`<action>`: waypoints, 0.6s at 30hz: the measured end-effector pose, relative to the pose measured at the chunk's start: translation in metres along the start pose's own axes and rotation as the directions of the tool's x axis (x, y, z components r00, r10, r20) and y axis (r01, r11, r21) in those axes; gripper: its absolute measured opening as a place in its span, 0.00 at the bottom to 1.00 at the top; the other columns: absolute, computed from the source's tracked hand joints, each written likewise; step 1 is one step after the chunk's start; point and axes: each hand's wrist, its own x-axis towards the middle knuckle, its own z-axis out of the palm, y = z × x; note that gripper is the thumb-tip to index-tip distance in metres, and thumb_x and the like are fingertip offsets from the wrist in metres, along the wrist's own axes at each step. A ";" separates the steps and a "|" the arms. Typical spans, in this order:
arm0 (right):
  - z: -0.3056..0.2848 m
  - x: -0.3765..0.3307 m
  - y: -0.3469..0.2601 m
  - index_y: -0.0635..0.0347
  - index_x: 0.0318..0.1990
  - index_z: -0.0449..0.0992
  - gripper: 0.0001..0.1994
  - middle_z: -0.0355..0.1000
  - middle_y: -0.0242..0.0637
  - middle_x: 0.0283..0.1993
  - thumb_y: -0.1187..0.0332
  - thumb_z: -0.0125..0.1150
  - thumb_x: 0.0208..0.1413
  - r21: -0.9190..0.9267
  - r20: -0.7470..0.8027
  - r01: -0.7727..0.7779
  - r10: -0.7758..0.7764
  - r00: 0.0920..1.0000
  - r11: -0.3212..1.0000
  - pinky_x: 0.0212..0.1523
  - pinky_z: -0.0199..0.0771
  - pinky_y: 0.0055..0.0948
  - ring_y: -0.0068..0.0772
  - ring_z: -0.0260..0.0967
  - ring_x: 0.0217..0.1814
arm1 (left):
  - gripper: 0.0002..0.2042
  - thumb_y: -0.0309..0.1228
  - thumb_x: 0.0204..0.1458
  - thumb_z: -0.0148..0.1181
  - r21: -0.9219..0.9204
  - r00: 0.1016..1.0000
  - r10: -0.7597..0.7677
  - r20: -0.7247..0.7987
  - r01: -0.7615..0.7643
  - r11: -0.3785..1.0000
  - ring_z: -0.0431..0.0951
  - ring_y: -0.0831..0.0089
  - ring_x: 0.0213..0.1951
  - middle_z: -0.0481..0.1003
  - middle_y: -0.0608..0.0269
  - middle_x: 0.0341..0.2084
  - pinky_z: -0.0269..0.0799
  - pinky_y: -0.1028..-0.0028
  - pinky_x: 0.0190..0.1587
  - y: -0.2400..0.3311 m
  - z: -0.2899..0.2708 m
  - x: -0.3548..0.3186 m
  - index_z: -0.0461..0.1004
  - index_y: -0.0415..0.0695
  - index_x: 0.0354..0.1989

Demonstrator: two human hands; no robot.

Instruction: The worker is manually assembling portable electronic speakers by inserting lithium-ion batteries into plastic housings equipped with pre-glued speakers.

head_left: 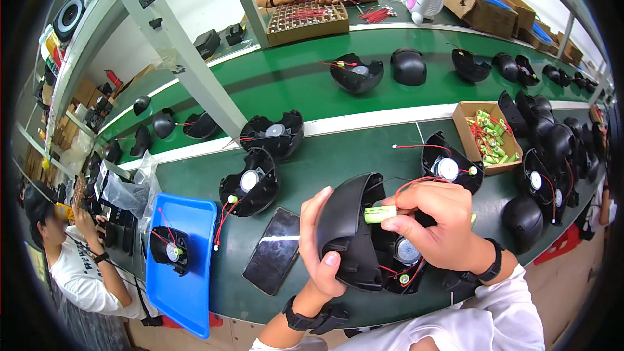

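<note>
Table: one long green table (338, 156) runs across the room, split by two white strips into lanes.
Tray: one blue tray (188, 286) sits at the near left edge, with a single shell and its red wires lying in it.
Boxes: one open cardboard box (463, 123) on the right, full of green batteries and red wires; one flat gridded box (305, 23) on the far lane in front of another person.
Shells on the table: many black rounded shells; near the hands I count three open ones showing a round speaker, two at centre left (250, 185) and one at right (448, 168). A crowd of them along the right side is too packed to count.
Phone: one dark phone (273, 250) lies flat, just left of the hands.
Held shell: one black shell (348, 231), held tilted above the near edge of the table, its open side facing right.
Battery: one green battery (380, 214), lying crosswise at the shell's opening.
Left hand (320, 247): palm on the shell's outer curve, fingers wrapped over the rim, thumb low; its grip is clasped on the held shell. A dark watch is on the wrist.
Right hand (439, 224): curled over the opening from the right, its grip pinching the battery between thumb and forefinger. A dark band is on the wrist.
</note>
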 end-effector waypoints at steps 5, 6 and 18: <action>-0.004 0.002 -0.014 0.65 0.27 0.73 0.09 0.71 0.36 0.22 0.72 0.68 0.41 -0.093 0.041 0.014 -0.010 0.999 0.996 0.20 0.67 0.23 0.26 0.67 0.17 | 0.42 0.56 0.42 0.51 0.135 0.999 0.003 0.032 -0.007 0.991 0.67 0.63 0.52 0.59 0.53 0.49 0.63 0.66 0.54 0.004 -0.004 -0.003 0.55 0.31 0.58; -0.004 0.001 -0.012 0.65 0.26 0.73 0.09 0.71 0.37 0.22 0.73 0.68 0.41 -0.165 0.018 0.049 -0.046 0.999 0.985 0.19 0.67 0.22 0.26 0.67 0.17 | 0.42 0.56 0.43 0.50 0.127 1.000 -0.008 0.030 0.004 0.992 0.67 0.63 0.52 0.60 0.53 0.49 0.63 0.66 0.54 0.003 -0.003 -0.002 0.55 0.31 0.58; -0.006 -0.001 -0.012 0.63 0.34 0.75 0.14 0.72 0.34 0.25 0.69 0.71 0.38 -0.108 0.051 -0.069 0.075 0.996 0.992 0.23 0.68 0.21 0.28 0.67 0.18 | 0.37 0.47 0.44 0.46 -0.183 0.970 -0.237 -0.057 0.223 0.957 0.67 0.61 0.52 0.65 0.44 0.51 0.61 0.67 0.56 0.020 0.005 0.000 0.54 0.29 0.58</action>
